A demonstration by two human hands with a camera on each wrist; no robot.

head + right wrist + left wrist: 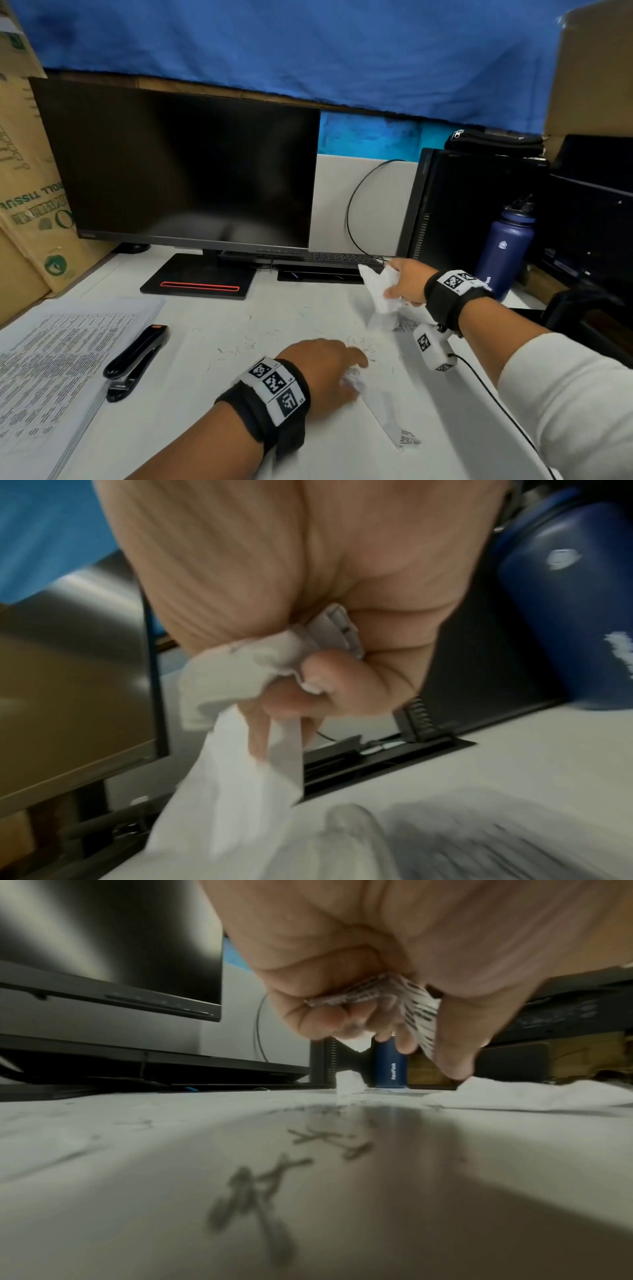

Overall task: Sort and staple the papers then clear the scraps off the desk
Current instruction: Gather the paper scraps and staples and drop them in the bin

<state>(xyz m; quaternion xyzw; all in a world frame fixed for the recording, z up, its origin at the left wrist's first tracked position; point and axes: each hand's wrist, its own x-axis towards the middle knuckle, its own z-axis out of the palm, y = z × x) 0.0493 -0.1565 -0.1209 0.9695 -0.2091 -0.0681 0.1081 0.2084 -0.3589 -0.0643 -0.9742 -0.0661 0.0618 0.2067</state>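
Both hands grip scraps | left hand point(325, 366) blurred | right hand point(406, 282) hides crumpled paper point(380, 294)

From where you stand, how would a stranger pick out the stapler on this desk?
Start at the big dark monitor and come down to the white desk in front of it. Left of the left hand, the stapler lies beside the printed paper stack. It is the only long, glossy black thing there, with a small orange tip.

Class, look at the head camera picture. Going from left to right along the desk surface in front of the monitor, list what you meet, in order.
Stack of printed papers → black stapler → left hand gripping a printed scrap → right hand gripping crumpled white paper → blue water bottle.
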